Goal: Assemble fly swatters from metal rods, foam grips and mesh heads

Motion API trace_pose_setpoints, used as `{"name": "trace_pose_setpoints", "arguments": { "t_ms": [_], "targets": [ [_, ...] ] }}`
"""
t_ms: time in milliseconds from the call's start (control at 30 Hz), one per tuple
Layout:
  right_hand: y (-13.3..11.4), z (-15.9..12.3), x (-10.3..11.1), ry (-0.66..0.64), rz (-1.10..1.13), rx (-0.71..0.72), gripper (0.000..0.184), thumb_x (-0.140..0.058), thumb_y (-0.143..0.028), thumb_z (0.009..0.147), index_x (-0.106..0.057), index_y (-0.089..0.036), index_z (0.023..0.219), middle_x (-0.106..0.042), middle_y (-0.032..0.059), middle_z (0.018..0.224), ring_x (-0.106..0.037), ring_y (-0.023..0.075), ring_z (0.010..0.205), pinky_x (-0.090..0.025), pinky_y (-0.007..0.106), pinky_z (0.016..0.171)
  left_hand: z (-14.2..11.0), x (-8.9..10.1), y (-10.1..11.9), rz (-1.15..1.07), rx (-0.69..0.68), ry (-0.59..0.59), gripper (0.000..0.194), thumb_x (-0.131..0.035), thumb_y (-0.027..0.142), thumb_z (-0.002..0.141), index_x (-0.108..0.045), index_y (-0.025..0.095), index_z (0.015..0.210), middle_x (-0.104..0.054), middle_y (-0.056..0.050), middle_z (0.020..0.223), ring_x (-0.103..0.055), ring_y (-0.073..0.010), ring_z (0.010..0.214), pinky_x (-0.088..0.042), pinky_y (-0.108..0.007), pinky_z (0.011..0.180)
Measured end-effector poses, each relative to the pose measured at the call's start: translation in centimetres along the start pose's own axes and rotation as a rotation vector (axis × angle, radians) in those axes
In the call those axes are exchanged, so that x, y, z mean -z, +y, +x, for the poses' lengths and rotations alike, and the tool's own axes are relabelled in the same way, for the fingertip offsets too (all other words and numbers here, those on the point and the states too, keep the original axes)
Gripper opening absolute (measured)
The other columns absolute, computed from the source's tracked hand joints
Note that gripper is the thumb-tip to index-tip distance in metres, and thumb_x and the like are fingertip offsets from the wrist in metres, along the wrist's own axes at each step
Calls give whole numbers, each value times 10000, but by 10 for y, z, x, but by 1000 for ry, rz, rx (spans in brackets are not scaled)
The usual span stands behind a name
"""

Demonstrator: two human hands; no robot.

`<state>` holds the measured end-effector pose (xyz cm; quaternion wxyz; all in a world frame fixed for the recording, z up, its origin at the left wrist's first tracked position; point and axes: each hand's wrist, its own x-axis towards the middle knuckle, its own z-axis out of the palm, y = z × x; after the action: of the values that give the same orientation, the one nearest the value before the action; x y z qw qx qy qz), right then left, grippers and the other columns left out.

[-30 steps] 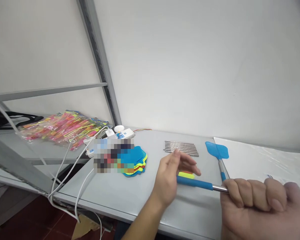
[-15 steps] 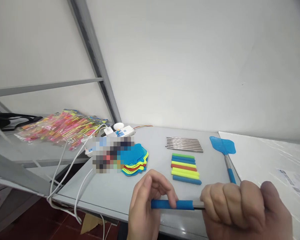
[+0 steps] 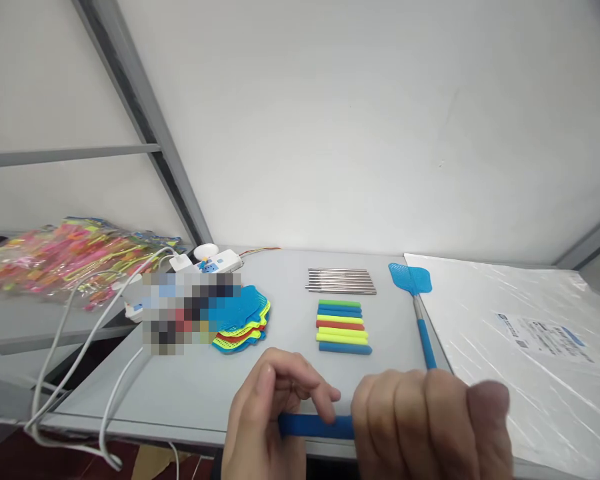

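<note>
Low in front of me, my left hand (image 3: 275,413) curls its fingers around one end of a blue handle sleeve (image 3: 317,427). My right hand (image 3: 430,423) makes a fist over the other end, covering any metal rod there. Beyond my hands lies a row of green, blue, yellow and red handle sleeves (image 3: 343,335). Behind that row are several thin metal rods (image 3: 341,281), side by side. On the left rests a stack of fly swatter heads (image 3: 245,310) in blue, yellow and red. One blue fly swatter (image 3: 420,303) with a metal shaft and blue handle lies to the right.
A power strip (image 3: 225,262) with white cables (image 3: 93,327) sits at the table's (image 3: 180,400) left, partly behind a pixelated patch. Further left is a heap of plastic-wrapped colourful items (image 3: 90,257). White wrapped sheeting (image 3: 500,300) covers the right side. A wall stands behind.
My right fist has come closer to my left hand, and the grey metal stretch between them is now out of sight. The whole scene has shifted left in view.
</note>
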<state>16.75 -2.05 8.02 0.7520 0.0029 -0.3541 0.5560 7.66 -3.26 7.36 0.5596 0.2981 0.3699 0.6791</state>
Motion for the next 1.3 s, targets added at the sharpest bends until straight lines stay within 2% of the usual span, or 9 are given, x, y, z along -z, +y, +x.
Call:
{"name": "trace_pose_setpoints", "arguments": {
  "t_ms": [167, 267, 433, 533, 633, 733, 867, 1033, 1300],
  "targets": [
    [0, 5, 16, 59, -3, -108, 552, -281, -502, 1008, -288, -202, 544, -129, -84, 415, -132, 82, 358, -195, 217, 362, 13, 6, -19, 130, 56, -112, 313, -513, 421, 910, -629, 167, 768, -619, -33, 664, -557, -151, 598, -466, -250, 599],
    [6, 10, 26, 153, -8, -166, 485, -293, -445, 1018, -415, -205, 614, -147, -90, 471, -142, 80, 395, -247, 187, 376, 20, 13, -23, 409, -70, -215, 243, -520, 383, 912, -633, 185, 826, -635, -42, 806, -547, -155, 667, -457, -254, 629],
    [23, 9, 24, -11, -287, -273, 228, -452, -402, 964, -579, -237, 871, -467, -18, 718, -504, 122, 683, -470, 260, 648, 21, 40, -13, 765, -245, -437, 361, -467, 417, 951, -560, 200, 678, -509, -1, 590, -460, -143, 567, -343, -253, 555],
    [35, 10, 14, -176, -607, -369, 262, -412, -451, 973, -578, -284, 1089, -576, 44, 988, -564, 187, 959, -496, 279, 700, 19, 65, -6, 598, -56, -356, 401, -446, 542, 939, -555, 198, 764, -408, 41, 540, -389, -113, 486, -301, -227, 478],
    [53, 18, 5, -321, -1060, -326, 317, -403, -433, 984, -516, -298, 1247, -547, 65, 1238, -502, 209, 1183, -449, 358, 957, 25, 92, 4, 377, 65, -141, 417, -395, 589, 945, -510, 202, 842, -302, 89, 548, -281, -68, 403, -278, -188, 409],
    [85, 25, 4, -496, -1513, -230, 411, -439, -395, 967, -479, -223, 1338, -495, 124, 1363, -445, 265, 1274, -374, 450, 1052, 34, 116, 18, 337, -34, 63, 354, -420, 550, 954, -502, 208, 911, -347, 96, 585, -286, -47, 373, -314, -171, 383],
    [129, 19, 13, -784, -1912, -153, 580, -468, -313, 934, -351, -144, 1477, -313, 142, 1556, -186, 355, 1444, -265, 594, 1094, 39, 133, 32, 424, -149, 144, 309, -460, 509, 952, -524, 207, 958, -427, 83, 624, -330, -43, 401, -366, -161, 403],
    [150, 12, 23, -894, -2022, -136, 512, -500, -318, 931, -458, -126, 1404, -375, 150, 1527, -235, 348, 1431, -216, 631, 1096, 35, 133, 34, 494, -163, 180, 298, -490, 492, 943, -557, 203, 958, -447, 78, 615, -343, -43, 402, -385, -167, 417],
    [134, 20, 25, -795, -1986, 89, 211, -461, -155, 962, -657, -212, 1013, -678, 63, 1076, -559, 223, 1052, -304, 506, 1002, 36, 124, 29, 453, -198, 186, 296, -552, 484, 909, -585, 196, 969, -453, 74, 575, -366, -55, 387, -399, -181, 403]
  ]
}}
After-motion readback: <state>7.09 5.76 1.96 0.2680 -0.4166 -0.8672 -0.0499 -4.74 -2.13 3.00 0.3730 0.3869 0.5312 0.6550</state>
